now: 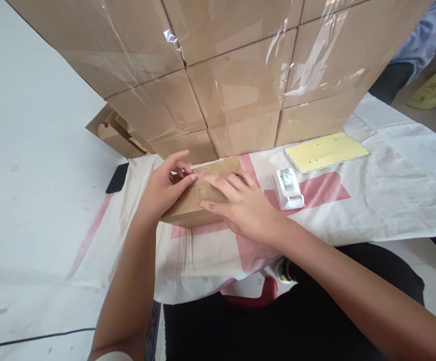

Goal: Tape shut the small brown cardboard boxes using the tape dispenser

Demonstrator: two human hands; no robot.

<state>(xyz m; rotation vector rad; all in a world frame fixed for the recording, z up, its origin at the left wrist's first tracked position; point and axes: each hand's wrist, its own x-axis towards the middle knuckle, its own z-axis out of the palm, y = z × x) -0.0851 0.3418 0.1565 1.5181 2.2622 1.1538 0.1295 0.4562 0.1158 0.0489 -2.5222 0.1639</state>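
A small brown cardboard box [187, 210] lies on the cloth-covered table, a flap seam running across its top. My left hand [165, 185] is at the box's upper left, thumb and curled fingers drawn together close to the seam, index finger raised. Whatever may be between those fingertips is too small to make out. Resting on the box top from the right, my right hand [240, 200] has its fingers stretched out and spread, with nothing held. To the right of the box stands a white tape dispenser [288, 190] with a roll in it.
Taped cardboard boxes [248, 100] form a tall stack behind the work area. An opened carton [116, 133] leans at its left, near a black phone [117, 178]. A yellow sheet [326, 152] lies on the cloth [398, 195]. A yellow jerrycan [434, 90] stands far right.
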